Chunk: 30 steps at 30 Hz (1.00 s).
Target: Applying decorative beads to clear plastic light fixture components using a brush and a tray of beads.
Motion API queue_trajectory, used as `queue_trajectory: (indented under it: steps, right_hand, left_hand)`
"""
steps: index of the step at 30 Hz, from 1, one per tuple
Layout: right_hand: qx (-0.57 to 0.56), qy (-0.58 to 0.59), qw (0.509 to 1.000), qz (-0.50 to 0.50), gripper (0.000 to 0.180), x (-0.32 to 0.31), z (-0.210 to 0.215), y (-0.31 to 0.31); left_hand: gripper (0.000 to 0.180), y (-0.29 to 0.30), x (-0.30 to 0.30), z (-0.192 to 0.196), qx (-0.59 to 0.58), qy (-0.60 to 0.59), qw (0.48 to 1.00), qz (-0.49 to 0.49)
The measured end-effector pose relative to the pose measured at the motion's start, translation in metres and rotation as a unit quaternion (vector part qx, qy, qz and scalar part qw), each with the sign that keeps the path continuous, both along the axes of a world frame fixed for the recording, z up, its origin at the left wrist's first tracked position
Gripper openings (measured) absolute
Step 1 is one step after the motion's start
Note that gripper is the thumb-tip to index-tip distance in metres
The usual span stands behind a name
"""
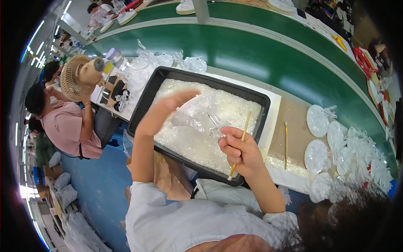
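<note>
My right hand [240, 150] is closed, with a thin yellow-handled paintbrush [246, 123] slanting through its fingers. The same fingers grip the near end of a clear plastic piece [215, 119], whose broad glossy part reaches to the left. This piece hangs over a black tray [140, 111] of white, sparkling granules [176, 140]. Above the tray's left half, my left hand [178, 100] is smeared by motion, its fingers too blurred to read. Whether it touches the clear piece, I cannot tell.
A second brush [286, 145] lies on brown board right of the tray. Beyond it are clear discs [317, 120] and piled clear pieces [361, 155]. More clear pieces [191, 64] lie behind the tray. A fan [79, 75] and a seated person [67, 119] are left.
</note>
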State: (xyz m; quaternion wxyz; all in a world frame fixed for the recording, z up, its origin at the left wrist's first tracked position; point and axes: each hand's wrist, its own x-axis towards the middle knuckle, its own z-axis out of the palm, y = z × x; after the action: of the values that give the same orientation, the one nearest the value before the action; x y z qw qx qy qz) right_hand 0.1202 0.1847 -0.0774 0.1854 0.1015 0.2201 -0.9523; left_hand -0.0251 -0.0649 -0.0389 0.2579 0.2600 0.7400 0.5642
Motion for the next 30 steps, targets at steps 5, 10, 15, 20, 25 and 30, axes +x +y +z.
queue_trajectory:
  steps: [5,10,15,20,25,30]
  right_hand:
    - [0.013,0.004,0.999,0.030,0.035,-0.010,0.007,0.008]
    - [0.104,0.027,0.994,0.013,0.027,-0.018,0.016,0.011]
    - [0.123,0.096,0.988,-0.018,0.010,-0.024,0.009,0.011]
    - [0.076,0.083,0.994,-0.004,0.011,-0.025,0.002,0.014]
    - [0.024,0.062,0.998,0.014,0.016,-0.024,0.002,0.014]
    - [-0.003,0.092,0.995,0.036,0.019,-0.026,0.003,0.013]
  left_hand:
    - [0.082,0.002,0.008,0.014,-0.011,0.034,0.999,0.003]
    - [0.076,0.012,0.031,0.019,0.019,0.157,0.987,0.023]
    - [0.086,0.008,0.020,0.012,0.116,0.217,0.958,0.144]
    - [0.066,0.012,0.011,0.020,0.059,0.210,0.974,0.059]
    - [0.066,0.022,0.019,0.037,-0.003,0.132,0.986,0.102]
    - [0.079,0.010,0.008,0.032,-0.090,0.191,0.954,0.214]
